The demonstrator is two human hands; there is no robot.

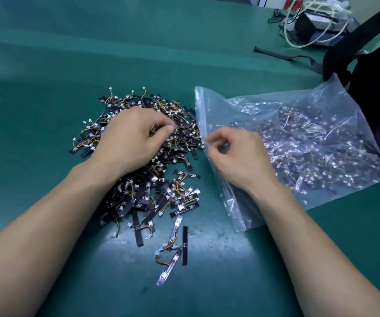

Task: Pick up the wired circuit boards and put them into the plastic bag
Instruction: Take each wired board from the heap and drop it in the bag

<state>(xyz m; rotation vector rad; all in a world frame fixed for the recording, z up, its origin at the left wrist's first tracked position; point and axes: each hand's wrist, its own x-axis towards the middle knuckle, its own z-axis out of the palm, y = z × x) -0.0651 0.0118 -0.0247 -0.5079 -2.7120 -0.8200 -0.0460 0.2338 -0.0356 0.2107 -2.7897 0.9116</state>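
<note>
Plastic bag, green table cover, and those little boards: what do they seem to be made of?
Plastic bag: thin clear film, glossy; it crinkles, glints and shows its contents.
Green table cover: smooth matte sheet, perhaps rubber or vinyl; a soft glare patch, no weave.
Wired circuit boards: stiff-looking black strips, probably laminate, with coloured wires and white plugs.

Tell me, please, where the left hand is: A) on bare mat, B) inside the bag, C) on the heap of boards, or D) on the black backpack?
C: the left hand lies on the heap of boards, its thumb and forefinger pinching among them, while the right hand pinches the edge of the bag beside the heap.
</note>
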